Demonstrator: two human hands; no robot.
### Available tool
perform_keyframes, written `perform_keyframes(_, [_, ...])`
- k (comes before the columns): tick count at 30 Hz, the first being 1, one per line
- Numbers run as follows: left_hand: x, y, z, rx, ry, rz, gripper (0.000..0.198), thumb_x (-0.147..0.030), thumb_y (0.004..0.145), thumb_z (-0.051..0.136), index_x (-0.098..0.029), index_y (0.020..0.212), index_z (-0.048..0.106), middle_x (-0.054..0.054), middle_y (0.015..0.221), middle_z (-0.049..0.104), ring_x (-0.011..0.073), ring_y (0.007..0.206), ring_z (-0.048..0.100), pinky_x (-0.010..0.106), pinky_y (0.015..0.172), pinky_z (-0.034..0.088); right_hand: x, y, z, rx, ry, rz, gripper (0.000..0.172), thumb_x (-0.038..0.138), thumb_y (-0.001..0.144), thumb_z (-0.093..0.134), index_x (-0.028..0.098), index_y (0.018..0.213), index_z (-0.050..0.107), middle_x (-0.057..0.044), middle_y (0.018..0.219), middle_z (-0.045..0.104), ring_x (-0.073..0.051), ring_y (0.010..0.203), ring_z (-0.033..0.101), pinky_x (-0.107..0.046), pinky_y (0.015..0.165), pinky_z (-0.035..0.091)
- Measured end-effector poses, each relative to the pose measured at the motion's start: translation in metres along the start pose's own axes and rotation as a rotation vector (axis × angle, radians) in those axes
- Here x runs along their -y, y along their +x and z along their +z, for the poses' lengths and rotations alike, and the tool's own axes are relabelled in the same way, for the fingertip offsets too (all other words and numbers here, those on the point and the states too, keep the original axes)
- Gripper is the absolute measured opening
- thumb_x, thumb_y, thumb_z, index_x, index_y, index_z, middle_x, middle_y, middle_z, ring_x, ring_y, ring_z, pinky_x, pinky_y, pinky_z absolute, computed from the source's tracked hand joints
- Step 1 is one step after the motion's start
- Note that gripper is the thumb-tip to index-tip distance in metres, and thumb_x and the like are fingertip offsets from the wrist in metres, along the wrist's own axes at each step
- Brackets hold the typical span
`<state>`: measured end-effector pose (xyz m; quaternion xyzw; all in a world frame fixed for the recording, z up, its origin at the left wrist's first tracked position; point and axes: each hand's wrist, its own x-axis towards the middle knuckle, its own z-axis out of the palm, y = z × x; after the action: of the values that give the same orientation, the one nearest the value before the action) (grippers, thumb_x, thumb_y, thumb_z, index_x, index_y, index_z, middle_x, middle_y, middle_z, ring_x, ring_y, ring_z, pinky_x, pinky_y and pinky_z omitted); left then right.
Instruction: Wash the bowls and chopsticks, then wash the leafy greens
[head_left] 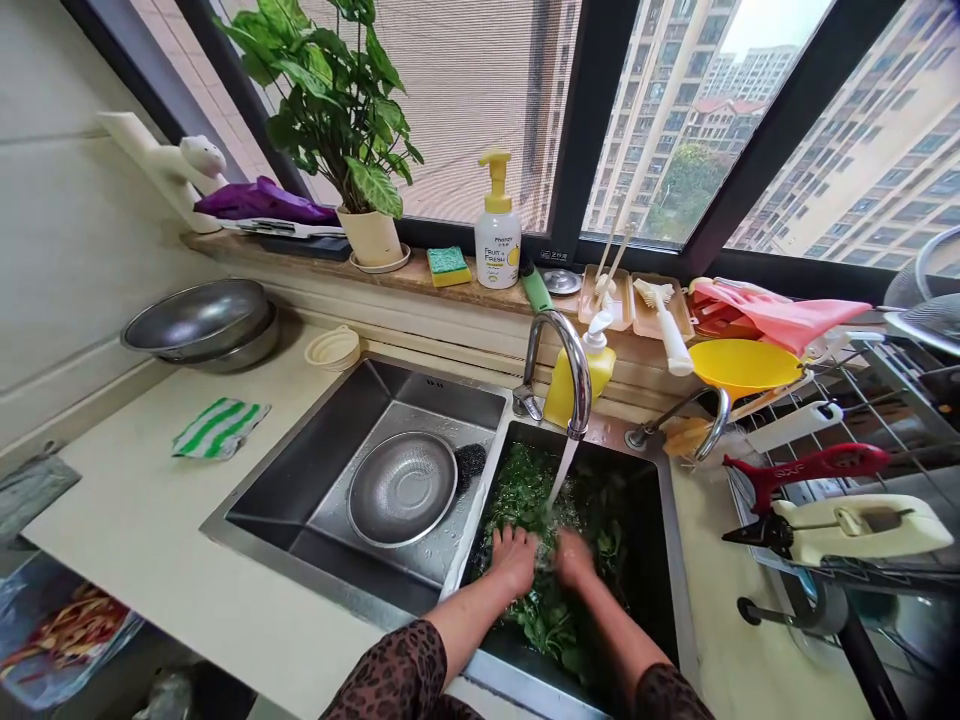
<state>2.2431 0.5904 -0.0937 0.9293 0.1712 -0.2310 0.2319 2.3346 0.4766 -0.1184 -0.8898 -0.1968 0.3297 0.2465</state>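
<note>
Leafy greens (547, 620) float in the water of the right sink basin (664, 540). My left hand (514, 558) is among them at the basin's left side, its fingers bent down and closed on some of the leaves. Close by on the right, my right hand (574, 557) is also in the greens; it looks curled, but motion blurs its fingers. Water runs from the curved chrome faucet (577, 375) into the basin just beyond both hands.
The left basin (270, 500) holds a metal strainer bowl (403, 489) and a dark scrubber (470, 465). Metal bowls (202, 320) and a striped cloth (221, 428) lie on the left counter. A wire rack (885, 400) with utensils stands at right. Bottles and a plant line the sill.
</note>
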Motion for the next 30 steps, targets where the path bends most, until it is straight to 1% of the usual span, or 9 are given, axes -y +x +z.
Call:
perform_keyframes(3, [-0.002, 0.004, -0.012, -0.139, -0.104, -0.058, 0.058, -0.010, 0.077, 0.048, -0.023, 0.134, 0.043, 0.016, 0.129, 0.054, 0.0326, 0.117, 0.052, 0.051, 0.094, 0.040, -0.003, -0.015, -0.029, 0.054, 0.238, -0.043, 0.034, 0.034, 0.087, 0.043, 0.020, 0.109, 0.065, -0.007, 0.104, 0.071, -0.022, 0.099, 0.064, -0.031, 0.085, 0.047])
perform_keyframes(6, [0.000, 0.006, -0.022, -0.326, -0.252, -0.080, 0.047, -0.014, 0.087, 0.039, -0.025, 0.132, 0.043, 0.011, 0.127, 0.054, 0.0238, 0.114, 0.053, 0.039, 0.090, 0.044, -0.006, -0.030, -0.058, 0.070, 0.459, 0.017, 0.049, 0.051, 0.090, 0.032, 0.019, 0.108, 0.064, -0.008, 0.098, 0.071, -0.024, 0.093, 0.064, -0.034, 0.080, 0.049])
perform_keyframes(9, [0.001, 0.002, -0.027, -0.556, -0.388, -0.064, 0.042, -0.015, 0.087, 0.041, -0.023, 0.127, 0.047, 0.010, 0.122, 0.053, 0.0234, 0.112, 0.051, 0.038, 0.090, 0.045, 0.000, -0.035, -0.076, -0.101, 0.214, 0.172, 0.037, 0.045, 0.087, 0.046, 0.018, 0.106, 0.065, -0.015, 0.105, 0.066, -0.031, 0.100, 0.062, -0.041, 0.085, 0.045])
perform_keyframes(12, [0.000, -0.004, -0.030, -0.693, -0.417, -0.033, 0.040, -0.010, 0.086, 0.040, -0.022, 0.122, 0.052, 0.010, 0.117, 0.054, 0.0231, 0.107, 0.052, 0.039, 0.090, 0.044, 0.011, -0.036, -0.070, -0.264, -0.129, 0.149, 0.040, 0.037, 0.089, 0.046, 0.017, 0.123, 0.055, -0.020, 0.119, 0.057, -0.033, 0.103, 0.060, -0.043, 0.085, 0.043])
perform_keyframes(14, [-0.001, -0.007, -0.030, -0.638, -0.349, 0.015, 0.038, -0.011, 0.087, 0.039, -0.024, 0.118, 0.056, 0.009, 0.116, 0.055, 0.0235, 0.108, 0.051, 0.041, 0.092, 0.043, 0.014, -0.037, -0.051, -0.215, -0.287, 0.051, 0.048, 0.039, 0.089, 0.046, 0.019, 0.133, 0.046, -0.019, 0.124, 0.053, -0.031, 0.102, 0.061, -0.039, 0.085, 0.045])
perform_keyframes(18, [-0.001, -0.010, -0.018, -0.110, -0.086, 0.093, 0.041, -0.018, 0.084, 0.050, -0.032, 0.122, 0.056, 0.007, 0.134, 0.051, 0.0294, 0.128, 0.038, 0.057, 0.108, 0.019, 0.007, -0.036, 0.000, 0.083, -0.394, -0.011, 0.071, 0.030, 0.077, 0.064, 0.028, 0.143, 0.035, -0.014, 0.147, 0.033, -0.027, 0.105, 0.062, -0.036, 0.088, 0.046])
perform_keyframes(21, [0.004, -0.006, -0.006, 0.096, -0.087, 0.009, 0.050, -0.016, 0.067, 0.067, -0.029, 0.116, 0.062, 0.011, 0.130, 0.057, 0.0369, 0.127, 0.041, 0.064, 0.108, 0.008, 0.001, -0.028, 0.020, 0.173, -0.392, 0.036, 0.062, 0.014, 0.072, 0.062, 0.025, 0.132, 0.050, -0.016, 0.135, 0.049, -0.027, 0.104, 0.063, -0.037, 0.088, 0.047])
perform_keyframes(25, [0.012, 0.006, -0.002, 0.012, -0.316, -0.120, 0.037, -0.019, 0.065, 0.068, -0.023, 0.102, 0.067, 0.012, 0.118, 0.064, 0.0395, 0.120, 0.048, 0.062, 0.103, 0.020, -0.001, -0.023, 0.012, 0.136, -0.320, -0.014, 0.049, 0.005, 0.071, 0.053, 0.017, 0.118, 0.061, -0.014, 0.115, 0.063, -0.025, 0.108, 0.060, -0.033, 0.092, 0.045])
perform_keyframes(30, [0.018, 0.026, -0.007, -0.206, -0.855, -0.177, 0.024, -0.032, 0.082, 0.054, -0.018, 0.101, 0.060, 0.006, 0.093, 0.066, 0.0207, 0.092, 0.061, 0.033, 0.082, 0.044, -0.012, -0.046, -0.020, -0.011, 0.044, -0.225, 0.048, 0.008, 0.066, 0.044, 0.018, 0.110, 0.060, -0.006, 0.110, 0.062, -0.019, 0.105, 0.057, -0.028, 0.094, 0.043])
